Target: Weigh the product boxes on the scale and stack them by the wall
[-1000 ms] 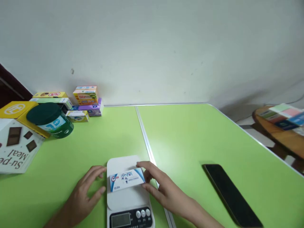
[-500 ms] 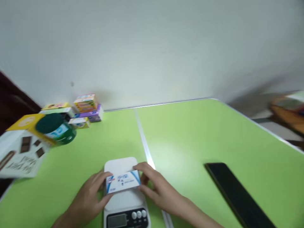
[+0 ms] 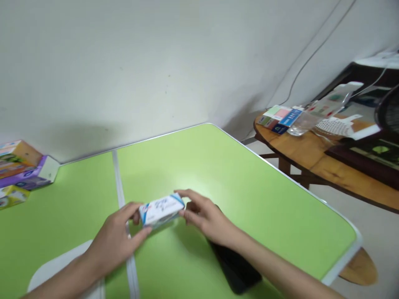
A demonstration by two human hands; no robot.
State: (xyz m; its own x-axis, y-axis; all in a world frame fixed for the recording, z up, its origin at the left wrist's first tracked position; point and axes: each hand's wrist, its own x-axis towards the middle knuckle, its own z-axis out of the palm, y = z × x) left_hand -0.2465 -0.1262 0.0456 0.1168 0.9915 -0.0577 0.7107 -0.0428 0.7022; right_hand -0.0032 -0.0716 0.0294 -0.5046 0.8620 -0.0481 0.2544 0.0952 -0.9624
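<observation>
A small white and blue box [image 3: 162, 210] is held by its two ends above the green table [image 3: 174, 166]. My left hand [image 3: 120, 234] grips the left end, thumb in front and fingers behind. At the right end, my right hand [image 3: 207, 218] pinches the box between thumb and fingers. The white kitchen scale [image 3: 67, 261] lies at lower left, partly hidden under my left forearm. Beneath my right forearm rests a black phone-like slab [image 3: 235, 265], partly covered.
Stacked cartons, orange [image 3: 23, 158] over purple [image 3: 40, 172], stand at the far left beside a small yellow box [image 3: 14, 195]. Beyond the table's right edge is a wooden table [image 3: 289, 151] with small boxes [image 3: 279, 118], a clear plastic container [image 3: 324, 110] and a fan [image 3: 389, 108].
Both hands have carried the box off the scale to the right, over the bare green tabletop. The view has turned right, bringing the wooden side table into sight.
</observation>
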